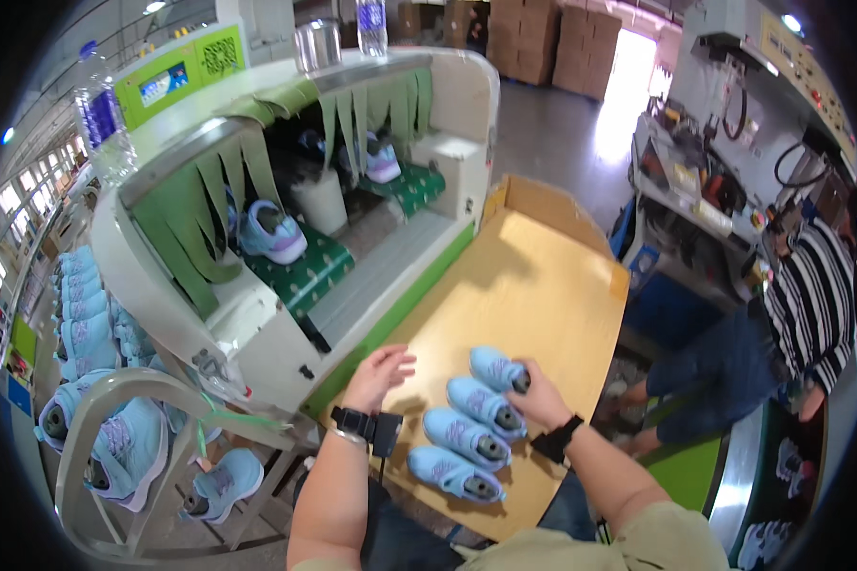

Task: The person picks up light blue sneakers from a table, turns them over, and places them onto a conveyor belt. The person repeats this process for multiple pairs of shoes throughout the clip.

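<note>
At the bottom centre of the frame two forearms rise from the lower edge, each with a dark band at the wrist. The left hand point(379, 373) lies flat and spread on a wooden table point(543, 285), fingers wide, holding nothing. The right hand point(537, 393) is curled around the heel of the top shoe point(498, 368), the farthest of four light blue shoes set side by side in a slanting row; below it lie the second shoe point(486, 405), the third shoe point(466, 438) and the nearest shoe point(455, 473), all with their openings toward the right. The table is a pale, plain board with a raised lip at its far end, running toward the centre of the picture. In the lower left a metal rack point(95, 447) holds more blue shoes, with another stack above it along the left edge. Left of the table and farther off stands a white machine tunnel point(286, 152) hung with green strip curtains point(186, 224); inside, a shoe on the belt point(271, 233) rests on a green patterned conveyor. A plastic water bottle point(100, 119) stands on the tunnel's top at upper left. On the right edge a person in a striped shirt point(814, 305) sits beside a cluttered bench. At the top, stacked cardboard boxes point(552, 38) line a bright, grey-floored factory hall.
</note>
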Demonstrator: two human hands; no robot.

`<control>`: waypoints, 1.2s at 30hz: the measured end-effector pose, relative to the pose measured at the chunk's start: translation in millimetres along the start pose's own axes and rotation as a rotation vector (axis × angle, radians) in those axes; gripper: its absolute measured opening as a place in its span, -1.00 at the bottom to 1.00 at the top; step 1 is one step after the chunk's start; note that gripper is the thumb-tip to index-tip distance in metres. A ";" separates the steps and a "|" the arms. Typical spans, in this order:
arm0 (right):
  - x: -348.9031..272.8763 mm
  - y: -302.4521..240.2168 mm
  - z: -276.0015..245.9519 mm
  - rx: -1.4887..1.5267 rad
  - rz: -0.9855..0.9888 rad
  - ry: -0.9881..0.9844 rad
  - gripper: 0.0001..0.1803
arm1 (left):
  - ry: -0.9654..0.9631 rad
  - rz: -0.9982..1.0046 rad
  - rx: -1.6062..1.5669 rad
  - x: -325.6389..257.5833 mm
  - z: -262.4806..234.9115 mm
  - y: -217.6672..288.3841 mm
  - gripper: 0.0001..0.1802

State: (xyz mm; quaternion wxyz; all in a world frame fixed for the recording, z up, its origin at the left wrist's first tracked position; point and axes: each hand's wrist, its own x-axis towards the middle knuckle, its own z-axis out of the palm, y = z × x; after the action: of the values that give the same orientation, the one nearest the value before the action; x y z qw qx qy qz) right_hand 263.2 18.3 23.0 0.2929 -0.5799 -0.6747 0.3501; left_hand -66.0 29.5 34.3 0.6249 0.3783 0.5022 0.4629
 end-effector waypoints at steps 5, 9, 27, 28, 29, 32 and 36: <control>3.6 2.3 2.1 0.073 -0.003 -0.036 -0.31 | 0.052 -0.017 0.042 -10.0 -4.3 4.2 -0.60; 2.2 9.8 1.4 0.046 -0.020 -0.035 -0.28 | 0.043 -0.012 0.066 -13.1 -2.2 7.9 -0.59; 1.7 9.3 2.5 0.083 0.029 -0.011 -0.27 | 0.065 -0.021 0.042 -16.5 -12.4 7.1 -0.59; 1.2 9.5 2.6 0.085 0.022 -0.003 -0.28 | 0.063 -0.020 0.043 -16.9 -12.2 6.6 -0.59; 1.4 9.6 2.9 0.081 0.013 0.001 -0.28 | 0.062 -0.019 0.042 -17.2 -12.5 6.2 -0.59; 0.9 10.1 2.4 0.076 0.002 0.010 -0.28 | 0.056 -0.018 0.043 -16.8 -12.1 5.9 -0.59; -0.5 8.6 2.3 0.072 0.005 0.015 -0.29 | 0.060 -0.020 0.051 -17.5 -11.4 7.2 -0.59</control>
State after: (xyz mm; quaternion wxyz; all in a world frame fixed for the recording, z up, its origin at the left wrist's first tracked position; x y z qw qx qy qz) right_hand 266.5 18.3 14.8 0.3178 -0.5732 -0.6582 0.3705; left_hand -79.7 14.9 43.5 0.6045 0.3749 0.5360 0.4547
